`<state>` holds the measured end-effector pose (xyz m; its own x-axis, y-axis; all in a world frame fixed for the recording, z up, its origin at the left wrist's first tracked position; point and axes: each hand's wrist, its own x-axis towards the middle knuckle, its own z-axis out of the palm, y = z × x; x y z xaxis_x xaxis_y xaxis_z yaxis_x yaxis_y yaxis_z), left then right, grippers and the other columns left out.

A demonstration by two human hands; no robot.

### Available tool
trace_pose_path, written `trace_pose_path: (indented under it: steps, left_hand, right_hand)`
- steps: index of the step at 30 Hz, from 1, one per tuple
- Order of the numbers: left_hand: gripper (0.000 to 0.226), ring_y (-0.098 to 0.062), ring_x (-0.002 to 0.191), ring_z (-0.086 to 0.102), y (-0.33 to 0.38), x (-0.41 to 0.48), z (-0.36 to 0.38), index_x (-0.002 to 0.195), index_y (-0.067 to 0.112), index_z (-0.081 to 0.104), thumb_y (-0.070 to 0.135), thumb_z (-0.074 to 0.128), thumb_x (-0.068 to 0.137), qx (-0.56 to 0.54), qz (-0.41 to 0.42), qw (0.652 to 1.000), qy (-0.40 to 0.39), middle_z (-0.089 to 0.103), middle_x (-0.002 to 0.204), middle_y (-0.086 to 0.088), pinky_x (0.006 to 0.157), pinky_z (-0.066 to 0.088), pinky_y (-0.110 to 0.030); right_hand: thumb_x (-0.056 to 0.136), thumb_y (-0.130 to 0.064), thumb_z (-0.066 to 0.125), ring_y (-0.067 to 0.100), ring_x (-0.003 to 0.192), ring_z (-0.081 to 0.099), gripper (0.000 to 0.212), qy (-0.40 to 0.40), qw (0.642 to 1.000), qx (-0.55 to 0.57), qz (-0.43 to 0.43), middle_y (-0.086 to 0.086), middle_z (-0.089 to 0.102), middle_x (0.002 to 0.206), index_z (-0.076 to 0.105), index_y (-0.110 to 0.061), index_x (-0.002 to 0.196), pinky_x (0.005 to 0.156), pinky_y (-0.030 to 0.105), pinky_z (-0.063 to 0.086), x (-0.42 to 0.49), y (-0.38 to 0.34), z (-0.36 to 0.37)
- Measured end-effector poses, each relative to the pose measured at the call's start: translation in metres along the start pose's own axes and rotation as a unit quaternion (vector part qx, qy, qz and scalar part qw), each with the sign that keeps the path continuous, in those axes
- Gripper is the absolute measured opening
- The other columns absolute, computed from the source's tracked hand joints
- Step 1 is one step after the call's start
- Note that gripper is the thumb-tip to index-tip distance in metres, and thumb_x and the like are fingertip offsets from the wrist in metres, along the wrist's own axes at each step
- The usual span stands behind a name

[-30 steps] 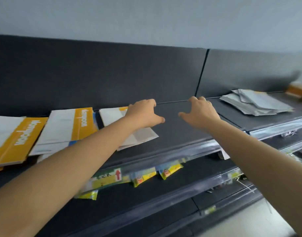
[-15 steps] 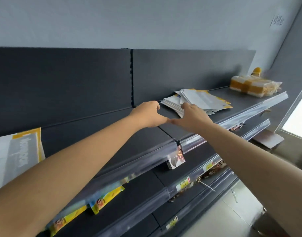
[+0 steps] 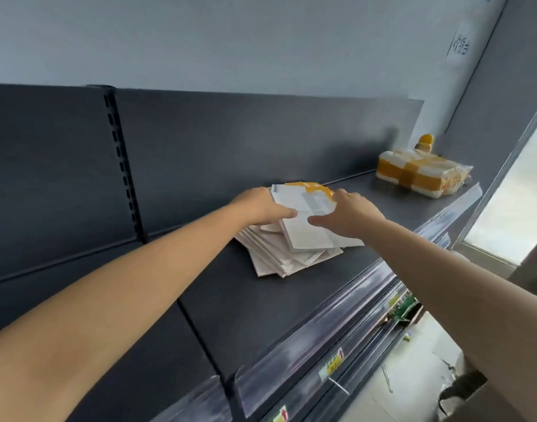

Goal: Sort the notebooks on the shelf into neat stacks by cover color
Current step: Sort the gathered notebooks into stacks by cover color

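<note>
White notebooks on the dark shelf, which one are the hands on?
The topmost white notebook with the grey band, held between left hand and right hand; the other notebooks lie splayed beneath it.

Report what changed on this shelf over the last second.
Both hands travelled right along the shelf, away from the yellow-and-white notebooks now out of view, to the loose pile of notebooks. The left hand and right hand now grip the top notebook by its side edges, thumbs on its cover. The pile is as untidy as before; the wrapped bundle has not moved.
</note>
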<state>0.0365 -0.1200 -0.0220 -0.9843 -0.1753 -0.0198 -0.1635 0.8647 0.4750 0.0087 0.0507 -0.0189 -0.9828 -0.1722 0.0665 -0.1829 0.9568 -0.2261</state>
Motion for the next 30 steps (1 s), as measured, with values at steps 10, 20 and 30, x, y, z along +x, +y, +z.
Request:
trace_pose_path:
  steps: [10,20,30]
  left_hand:
    - [0.123,-0.030,0.139,0.035,0.025,0.089,0.052,0.151,0.011,0.020,0.084,0.061,0.061,0.068,-0.149,0.986,0.021,0.036,0.153,-0.006,0.107,0.037,-0.041]
    - [0.110,-0.030,0.130,0.041,0.044,0.119,0.060,0.139,0.010,0.041,0.083,0.064,0.060,0.061,-0.228,0.971,0.047,0.048,0.141,-0.006,0.102,0.039,-0.035]
    - [0.091,-0.023,0.126,0.046,0.082,0.131,0.082,0.140,0.012,0.039,0.061,0.073,0.071,-0.027,-0.200,0.976,0.087,0.045,0.140,-0.006,0.082,0.040,-0.027]
  right_hand:
    - [0.077,-0.064,0.063,0.027,0.133,0.037,0.085,-0.225,0.970,0.080,0.036,0.008,0.043,0.142,0.041,-0.013,0.141,0.103,0.036,0.029,0.124,0.053,0.003]
    - [0.066,-0.075,0.062,0.032,0.137,0.033,0.105,-0.273,0.946,0.172,0.040,0.010,0.032,0.152,0.030,-0.015,0.147,0.107,0.044,0.028,0.191,0.079,0.019]
    - [0.074,-0.064,0.066,0.019,0.080,0.050,0.066,-0.286,0.944,0.167,0.012,0.002,0.052,0.096,0.050,-0.017,0.117,0.067,0.028,0.036,0.195,0.081,0.010]
